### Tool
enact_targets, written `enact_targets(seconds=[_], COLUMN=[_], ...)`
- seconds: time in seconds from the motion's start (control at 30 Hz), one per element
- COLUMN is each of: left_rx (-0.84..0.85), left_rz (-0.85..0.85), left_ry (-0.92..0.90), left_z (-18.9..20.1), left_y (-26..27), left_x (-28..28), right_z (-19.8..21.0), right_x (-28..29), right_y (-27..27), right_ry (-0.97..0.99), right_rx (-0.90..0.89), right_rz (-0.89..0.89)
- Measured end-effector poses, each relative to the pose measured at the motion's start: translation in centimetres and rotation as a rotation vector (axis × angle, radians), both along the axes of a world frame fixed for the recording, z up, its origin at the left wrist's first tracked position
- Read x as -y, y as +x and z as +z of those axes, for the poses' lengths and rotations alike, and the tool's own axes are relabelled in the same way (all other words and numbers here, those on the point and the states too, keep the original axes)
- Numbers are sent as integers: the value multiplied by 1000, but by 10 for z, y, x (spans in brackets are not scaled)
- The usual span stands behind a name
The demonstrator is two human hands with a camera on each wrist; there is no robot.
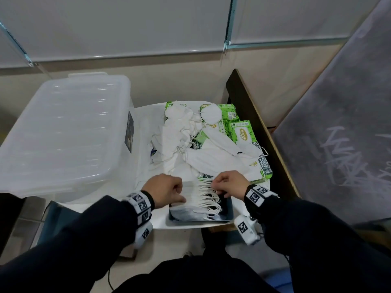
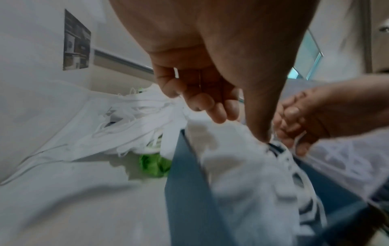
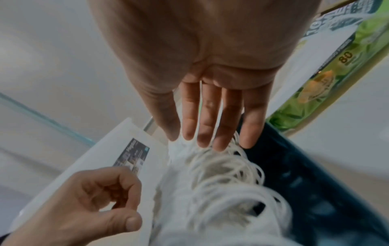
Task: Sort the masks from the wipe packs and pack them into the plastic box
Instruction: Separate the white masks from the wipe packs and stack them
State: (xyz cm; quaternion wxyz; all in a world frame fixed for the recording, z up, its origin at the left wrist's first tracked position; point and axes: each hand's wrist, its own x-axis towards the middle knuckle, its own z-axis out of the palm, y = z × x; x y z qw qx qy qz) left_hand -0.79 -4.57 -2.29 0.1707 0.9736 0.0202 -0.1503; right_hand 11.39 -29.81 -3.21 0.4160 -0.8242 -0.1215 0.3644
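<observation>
A small dark blue box (image 1: 227,210) sits at the table's near edge with a stack of white masks (image 1: 196,199) in it, ear loops trailing right. My left hand (image 1: 167,191) hovers at the stack's left side with fingers curled; in the left wrist view its thumb tip touches the stack of masks (image 2: 242,174). My right hand (image 1: 228,185) is at the stack's right side; in the right wrist view its fingers (image 3: 208,126) are straight, tips on the ear loops (image 3: 227,166). Behind lie loose white masks (image 1: 203,157) mixed with green wipe packs (image 1: 243,134).
A large clear lidded plastic box (image 1: 63,132) stands on the left, close to the pile. A dark wooden board (image 1: 264,134) runs along the table's right side, and a grey panel (image 1: 338,123) leans beyond it. One wipe pack (image 3: 315,86) lies just right of the blue box.
</observation>
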Motion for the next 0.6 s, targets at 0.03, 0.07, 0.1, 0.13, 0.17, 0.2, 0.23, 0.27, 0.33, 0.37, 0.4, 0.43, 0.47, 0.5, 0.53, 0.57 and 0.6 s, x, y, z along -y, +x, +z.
enact_targets(seconds=[0.03, 0.07, 0.1, 0.13, 0.17, 0.2, 0.23, 0.27, 0.33, 0.37, 0.4, 0.43, 0.47, 0.5, 0.53, 0.57, 0.6], left_rx=[18, 40, 66, 92, 116, 135, 142, 138, 104, 77, 46, 15, -17, -50, -76, -101, -124], left_rz=[9, 15, 26, 43, 62, 78, 90, 99, 106, 99, 79, 50, 28, 21, 27, 44, 60], left_ry=[-42, -65, -80, -96, -112, -128, -140, -147, -141, -124, -89, -44, -7, 14, 19, 12, -6], left_z=[8, 15, 22, 28, 33, 37, 39, 41, 37, 33, 27, 19, 11, 4, -5, -13, -20], left_y=[9, 20, 33, 46, 60, 76, 91, 106, 134, 146, 157, 167, 175, 180, 184, 187, 190], left_x=[-4, -8, -10, -11, -11, -11, -9, -7, -2, 1, 4, 7, 10, 14, 17, 19, 20], right_z=[3, 5, 7, 9, 11, 13, 14, 14, 13, 12, 10, 7, 4, 0, -5, -11, -16], right_x=[1, 2, 3, 4, 5, 6, 8, 9, 10, 9, 7, 5, 3, 0, -3, -6, -8], right_y=[9, 19, 31, 42, 55, 67, 79, 91, 113, 122, 131, 139, 145, 149, 151, 153, 154], right_ry=[23, 39, 52, 56, 54, 48, 41, 34, 9, -13, -44, -83, -120, -152, -179, -206, -228], right_rx=[-26, -45, -54, -48, -29, -10, 2, 9, 32, 54, 81, 104, 112, 100, 77, 51, 36], right_rz=[-30, -62, -98, -131, -155, -173, -187, -197, -211, -211, -198, -169, -131, -84, -29, 30, 85])
